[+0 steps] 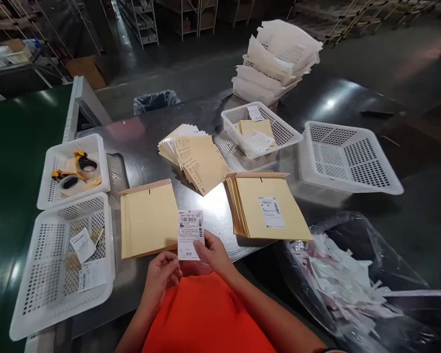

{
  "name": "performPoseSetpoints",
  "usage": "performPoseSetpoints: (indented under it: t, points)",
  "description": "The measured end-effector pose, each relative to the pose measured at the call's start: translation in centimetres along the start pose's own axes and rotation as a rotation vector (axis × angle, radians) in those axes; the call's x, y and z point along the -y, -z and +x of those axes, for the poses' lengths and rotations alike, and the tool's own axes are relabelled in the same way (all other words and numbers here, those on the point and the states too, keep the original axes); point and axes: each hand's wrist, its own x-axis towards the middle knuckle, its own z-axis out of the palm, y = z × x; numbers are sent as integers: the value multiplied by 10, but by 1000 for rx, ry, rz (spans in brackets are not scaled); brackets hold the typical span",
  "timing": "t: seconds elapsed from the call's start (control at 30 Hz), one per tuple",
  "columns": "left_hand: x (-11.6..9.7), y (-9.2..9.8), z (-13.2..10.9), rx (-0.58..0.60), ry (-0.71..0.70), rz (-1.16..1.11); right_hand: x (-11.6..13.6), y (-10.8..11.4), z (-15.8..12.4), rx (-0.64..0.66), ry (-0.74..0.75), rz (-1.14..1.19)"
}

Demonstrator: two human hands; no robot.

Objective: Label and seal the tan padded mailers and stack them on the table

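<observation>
Both my hands pinch a white barcode label (190, 234) close to my chest, at the table's near edge. My left hand (162, 277) grips its lower left corner with closed fingers. My right hand (215, 252) holds the lower right side. Just left of the label lies a yellow padded envelope (147, 219) on the steel table (139, 142). To the right sits a stack of yellow envelopes (268, 208), the top one bearing a label. Behind them a fanned pile of yellow envelopes (196, 159) is spread out.
White perforated baskets stand around: one with tape (71, 169), one with label slips (66, 262), one with envelopes (259, 130), one empty basket (345, 157), and a stack of baskets (275, 61) at the back. A clear bag of paper scraps (353, 279) hangs at right.
</observation>
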Motion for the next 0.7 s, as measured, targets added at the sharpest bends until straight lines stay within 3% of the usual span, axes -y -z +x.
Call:
performPoseSetpoints:
  t: [0.23, 0.37, 0.43, 0.53, 0.7]
  points:
    - [1, -2, 2, 26, 40, -49, -18, -1, -3, -32, -12, -43]
    - [-4, -4, -1, -27, 24, -41, -20, 2, -11, -267, 268, -389]
    - [-6, -5, -2, -41, -19, 16, -13, 2, -18, -127, 413, -485]
    - [-8, -8, -4, 2, -86, 145, -2, -3, -27, 164, 373, -453]
    - [-14, -14, -8, -15, -229, 358, 1, -9, -30, 232, 178, -271]
